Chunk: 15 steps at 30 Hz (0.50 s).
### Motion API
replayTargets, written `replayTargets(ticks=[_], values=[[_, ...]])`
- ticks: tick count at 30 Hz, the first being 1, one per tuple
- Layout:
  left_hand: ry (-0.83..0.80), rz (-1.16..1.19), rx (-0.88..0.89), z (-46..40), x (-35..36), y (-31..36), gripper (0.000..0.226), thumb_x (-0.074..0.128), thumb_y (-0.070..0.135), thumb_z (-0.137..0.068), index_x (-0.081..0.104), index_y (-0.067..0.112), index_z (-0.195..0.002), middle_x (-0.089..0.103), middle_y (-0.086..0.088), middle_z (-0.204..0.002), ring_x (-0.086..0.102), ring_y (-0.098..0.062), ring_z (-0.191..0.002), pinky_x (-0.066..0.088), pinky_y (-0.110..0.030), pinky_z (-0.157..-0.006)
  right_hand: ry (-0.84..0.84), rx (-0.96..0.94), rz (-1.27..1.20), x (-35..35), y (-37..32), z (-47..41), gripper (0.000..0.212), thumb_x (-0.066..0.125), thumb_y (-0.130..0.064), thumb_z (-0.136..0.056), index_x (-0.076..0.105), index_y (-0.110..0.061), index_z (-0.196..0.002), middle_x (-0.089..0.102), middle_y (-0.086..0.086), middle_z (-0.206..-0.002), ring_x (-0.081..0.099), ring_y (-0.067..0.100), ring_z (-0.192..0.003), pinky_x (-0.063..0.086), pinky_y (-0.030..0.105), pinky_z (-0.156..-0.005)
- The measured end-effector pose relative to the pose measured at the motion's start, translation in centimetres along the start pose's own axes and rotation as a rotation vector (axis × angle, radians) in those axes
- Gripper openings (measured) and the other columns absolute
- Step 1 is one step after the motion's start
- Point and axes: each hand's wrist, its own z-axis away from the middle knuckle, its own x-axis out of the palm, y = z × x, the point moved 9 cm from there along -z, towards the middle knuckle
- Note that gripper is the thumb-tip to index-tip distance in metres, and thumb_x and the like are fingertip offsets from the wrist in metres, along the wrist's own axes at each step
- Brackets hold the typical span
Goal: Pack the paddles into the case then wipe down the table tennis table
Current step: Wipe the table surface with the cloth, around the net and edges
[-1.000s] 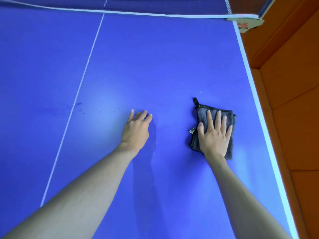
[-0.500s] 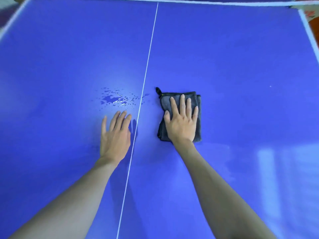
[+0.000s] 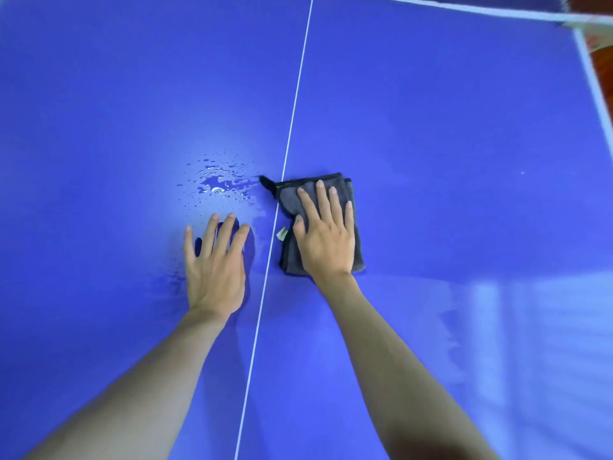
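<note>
The blue table tennis table (image 3: 447, 127) fills the view, split by its white centre line (image 3: 292, 127). A folded grey cloth (image 3: 353, 200) with a black loop lies just right of that line. My right hand (image 3: 326, 237) presses flat on the cloth with straight fingers. My left hand (image 3: 215, 263) rests flat on the table left of the line, fingers spread. A patch of water drops (image 3: 217, 185) glistens just beyond my left fingertips, close to the cloth's loop. No paddles or case are in view.
The net's white top band (image 3: 464, 8) crosses the far right corner, with its post clamp (image 3: 593, 31) at the table's right edge. A damp wiped streak (image 3: 454, 327) shines on the right half. Orange floor shows beyond the right edge.
My right hand has slid the cloth leftward across the right half until it reaches the centre line, close to the water drops. My left hand moved left with it, over the line.
</note>
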Motion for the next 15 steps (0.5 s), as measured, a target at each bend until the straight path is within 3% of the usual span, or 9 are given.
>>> replayTargets(ticks=[6, 9, 12, 15], values=[[-0.055, -0.092, 0.055, -0.1, 0.3, 0.5, 0.081, 0.064, -0.005, -0.075, 0.045, 0.019, -0.149, 0.038, -0.008, -0.159, 0.022, -0.033, -0.155, 0.011, -0.064, -0.122, 0.037, 0.322, 0.082, -5.3, 17.6, 2.9, 0.061, 0.034, -0.046, -0.099, 0.045, -0.031, -0.157, 0.033, 0.003, -0.169, 0.029, 0.026, -0.157, 0.018, 0.052, -0.128], [-0.068, -0.124, 0.102, 0.0, 0.6, 0.9, 0.085, 0.063, -0.005, -0.074, 0.041, 0.018, -0.153, 0.039, -0.008, -0.159, 0.020, -0.035, -0.156, 0.010, -0.065, -0.122, -0.005, 0.504, 0.076, -7.3, 24.2, 5.8, 0.067, 0.028, -0.052, -0.097, 0.037, -0.034, -0.161, 0.023, 0.000, -0.173, 0.017, 0.023, -0.160, 0.009, 0.052, -0.130], [-0.058, -0.132, 0.126, 0.0, 0.7, 1.3, 0.085, 0.063, -0.004, -0.074, 0.040, 0.016, -0.154, 0.040, -0.006, -0.159, 0.019, -0.037, -0.155, 0.009, -0.064, -0.123, -0.031, 0.585, 0.059, -7.5, 25.4, 7.0, 0.069, 0.025, -0.053, -0.097, 0.028, -0.037, -0.164, 0.013, -0.003, -0.175, 0.008, 0.019, -0.162, 0.002, 0.050, -0.130], [-0.047, -0.125, 0.120, 0.0, 0.6, 1.4, 0.084, 0.061, -0.005, -0.074, 0.042, 0.016, -0.153, 0.039, -0.006, -0.160, 0.018, -0.037, -0.155, 0.008, -0.064, -0.123, 0.003, 0.604, 0.070, -6.5, 22.4, 7.1, 0.070, 0.026, -0.054, -0.097, 0.029, -0.036, -0.164, 0.015, 0.000, -0.175, 0.010, 0.022, -0.162, 0.004, 0.053, -0.130]])
